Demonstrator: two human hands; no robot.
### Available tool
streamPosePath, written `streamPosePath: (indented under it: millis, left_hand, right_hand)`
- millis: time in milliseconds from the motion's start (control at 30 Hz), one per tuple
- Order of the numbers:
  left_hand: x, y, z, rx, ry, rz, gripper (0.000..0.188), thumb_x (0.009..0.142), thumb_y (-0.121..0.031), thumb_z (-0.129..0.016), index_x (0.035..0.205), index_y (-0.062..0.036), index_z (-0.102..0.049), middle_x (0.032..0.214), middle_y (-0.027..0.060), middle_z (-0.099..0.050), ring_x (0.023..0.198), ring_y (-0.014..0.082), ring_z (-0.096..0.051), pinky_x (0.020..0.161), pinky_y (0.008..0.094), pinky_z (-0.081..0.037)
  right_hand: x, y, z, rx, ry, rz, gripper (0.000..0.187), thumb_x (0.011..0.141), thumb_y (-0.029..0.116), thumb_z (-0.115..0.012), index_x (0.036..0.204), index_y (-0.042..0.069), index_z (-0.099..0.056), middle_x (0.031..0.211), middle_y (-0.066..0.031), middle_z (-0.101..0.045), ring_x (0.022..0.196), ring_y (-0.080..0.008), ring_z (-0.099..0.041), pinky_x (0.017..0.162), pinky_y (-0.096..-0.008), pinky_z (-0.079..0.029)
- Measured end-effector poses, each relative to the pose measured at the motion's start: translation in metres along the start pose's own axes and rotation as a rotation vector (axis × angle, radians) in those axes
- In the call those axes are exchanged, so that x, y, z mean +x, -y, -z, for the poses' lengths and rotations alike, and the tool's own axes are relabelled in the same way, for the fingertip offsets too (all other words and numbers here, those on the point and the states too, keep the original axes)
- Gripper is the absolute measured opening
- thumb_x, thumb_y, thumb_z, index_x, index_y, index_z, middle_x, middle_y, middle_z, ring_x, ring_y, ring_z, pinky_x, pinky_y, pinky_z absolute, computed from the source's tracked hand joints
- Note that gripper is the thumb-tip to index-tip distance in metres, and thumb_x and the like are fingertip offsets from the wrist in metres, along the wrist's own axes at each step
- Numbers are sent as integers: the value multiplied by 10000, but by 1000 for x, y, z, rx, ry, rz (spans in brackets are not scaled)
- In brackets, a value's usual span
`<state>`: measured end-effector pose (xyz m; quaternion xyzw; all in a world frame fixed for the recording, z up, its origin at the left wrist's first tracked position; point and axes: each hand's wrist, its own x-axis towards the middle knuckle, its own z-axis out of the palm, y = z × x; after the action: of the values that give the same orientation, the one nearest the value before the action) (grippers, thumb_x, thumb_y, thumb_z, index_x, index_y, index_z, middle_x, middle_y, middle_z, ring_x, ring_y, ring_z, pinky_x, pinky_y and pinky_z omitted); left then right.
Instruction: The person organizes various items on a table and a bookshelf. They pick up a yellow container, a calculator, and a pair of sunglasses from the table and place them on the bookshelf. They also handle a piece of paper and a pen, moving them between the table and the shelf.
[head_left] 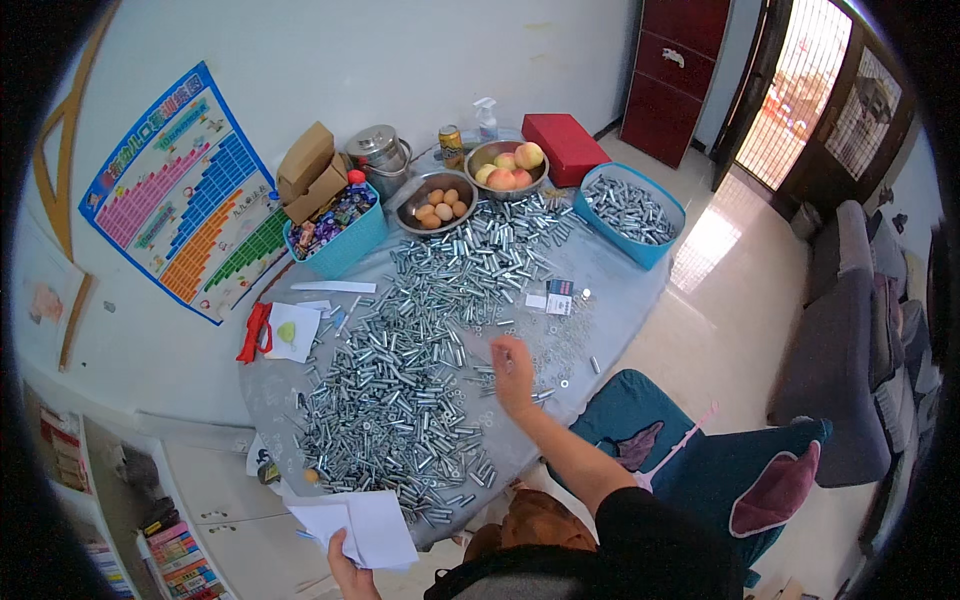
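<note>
At the table's near edge my left hand (350, 572) is closed on a few sheets of white paper (372, 530), thumb on top. My right hand (512, 372) is over the middle right of the table with its fingers drawn together. A faint, see-through shape lies by its fingertips, too unclear to name. Left of it spreads a large heap of silvery metal expansion bolts (385, 400), reaching toward the back of the table. Loose washers and nuts (565, 345) are scattered to the right of this hand. Small printed cards (558, 304) lie beyond it.
At the back stand a light-blue basket of wrapped packets (350, 250), a bowl of eggs (437, 207), a bowl of peaches (510, 170), a red box (565, 148) and a blue basket of bolts (630, 212). A teal chair (625, 400) stands close to the right.
</note>
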<state>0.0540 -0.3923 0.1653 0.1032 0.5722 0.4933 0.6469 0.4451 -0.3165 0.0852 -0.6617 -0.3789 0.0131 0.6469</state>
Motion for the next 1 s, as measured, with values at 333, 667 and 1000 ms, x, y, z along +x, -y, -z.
streamPosePath:
  millis: [333,667,1000]
  left_hand:
    - [3,4,-20,37,30,-6,505,694,-132,-578,1165,-34,-426,1046,97,-544,953,261,-547,801,403,-478]
    - [-6,7,-30,35,17,-23,486,694,-147,-584,1152,-62,-443,1043,92,-549,953,246,-550,800,396,-480]
    - [10,14,-16,8,40,13,522,708,-155,-561,1202,-79,-412,1094,97,-533,996,280,-530,836,433,-464]
  right_hand:
    - [-45,7,22,316,315,-521,147,852,70,-501,987,16,-523,851,-46,-574,789,-98,-519,712,-240,-411]
    - [-21,-94,25,-265,531,-334,285,753,139,-575,1011,18,-557,950,-184,-579,880,-341,-553,778,-396,-437]
    - [83,-153,58,-819,257,-96,480,634,60,-609,1101,36,-498,1199,-187,-458,1101,-341,-430,939,-415,-332]
